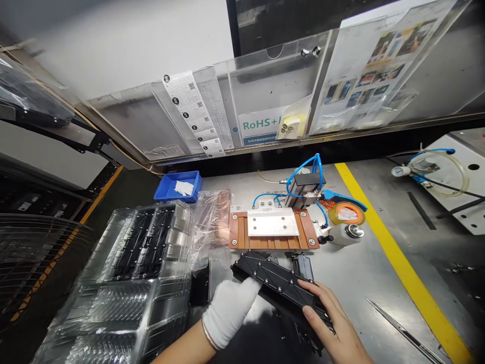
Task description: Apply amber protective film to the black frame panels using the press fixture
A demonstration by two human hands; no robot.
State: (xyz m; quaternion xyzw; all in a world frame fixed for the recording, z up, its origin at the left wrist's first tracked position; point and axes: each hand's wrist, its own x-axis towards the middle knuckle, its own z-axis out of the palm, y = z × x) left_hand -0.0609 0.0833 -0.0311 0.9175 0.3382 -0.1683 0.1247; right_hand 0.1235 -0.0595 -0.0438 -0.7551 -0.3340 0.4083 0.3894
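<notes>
Left hand (227, 313): white-gloved, is gripping the black part's left side
Right hand (335, 323): bare, is gripping its right end
Black part (280, 278): is slanting between both hands, just in front of brown fixture
Brown fixture (273, 242): is sitting on metal surface (371, 275)
Clear tray (121, 306): is standing left, holding similar parts (131, 242)
Blue bin (176, 197): is sitting behind tray
Tweezers (403, 329): are lying right

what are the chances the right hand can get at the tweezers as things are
Probably yes: only bare tabletop shows between the right hand and the tweezers, though that hand holds the black part and would likely need to let go first.
</notes>
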